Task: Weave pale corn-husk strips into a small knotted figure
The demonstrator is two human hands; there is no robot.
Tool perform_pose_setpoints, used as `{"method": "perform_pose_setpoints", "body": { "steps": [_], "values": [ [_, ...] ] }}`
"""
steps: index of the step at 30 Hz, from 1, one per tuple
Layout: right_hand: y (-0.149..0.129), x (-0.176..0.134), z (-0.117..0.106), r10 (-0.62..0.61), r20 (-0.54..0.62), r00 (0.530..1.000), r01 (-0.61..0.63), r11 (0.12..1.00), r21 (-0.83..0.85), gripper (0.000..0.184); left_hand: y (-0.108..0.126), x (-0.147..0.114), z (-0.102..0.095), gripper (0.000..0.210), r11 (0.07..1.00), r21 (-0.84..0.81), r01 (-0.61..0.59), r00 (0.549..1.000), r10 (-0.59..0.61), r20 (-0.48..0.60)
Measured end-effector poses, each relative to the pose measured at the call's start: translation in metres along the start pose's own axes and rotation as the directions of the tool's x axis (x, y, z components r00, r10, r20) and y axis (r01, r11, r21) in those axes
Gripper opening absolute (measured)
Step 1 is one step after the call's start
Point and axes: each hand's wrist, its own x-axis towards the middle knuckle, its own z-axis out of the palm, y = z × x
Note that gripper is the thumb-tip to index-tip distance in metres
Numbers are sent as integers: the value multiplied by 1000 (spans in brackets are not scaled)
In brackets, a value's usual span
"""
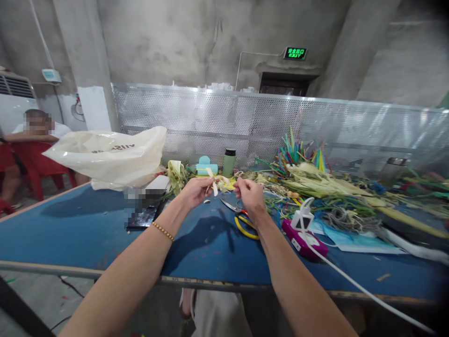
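Note:
My left hand point(199, 192) is closed in a pinch on a pale strip point(215, 188), which looks like a piece of dried corn husk and sticks out above and below the fingertips. My right hand point(249, 193) is a short way to the right, its fingertips pinched together. Whatever may be between them is too small to make out. Both hands are raised over the blue table point(206, 255). Below the right hand lie scissors point(245, 229) with yellow and red handles, partly covered by the wrist. A small white scrap point(206, 201) lies under the left hand.
Corn husks point(326, 182) and coloured stems point(294, 152) are heaped at right. A purple power strip point(303, 239) with a white charger and cable sits nearer. A green bottle point(229, 162) stands behind. A phone point(143, 217) and white bag point(112, 157) are left; a person point(38, 124) sits beyond.

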Motion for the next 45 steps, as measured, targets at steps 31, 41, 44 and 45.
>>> {"method": "perform_pose_setpoints", "body": {
  "steps": [31,41,44,45],
  "values": [
    [-11,-11,10,163,316,935,-326,747,580,35,-20,-12,21,23,965,235,-116,985,82,151],
    [-11,-18,19,56,282,958,-181,880,439,40,-22,-4,11,30,995,77,-69,988,58,140],
    [-10,-18,19,68,304,950,-177,921,346,31,-23,-1,8,24,994,70,-83,989,73,128],
    [-10,-19,18,78,327,942,-186,932,313,28,-23,-1,7,22,995,64,-81,990,73,119]
  ]
}}
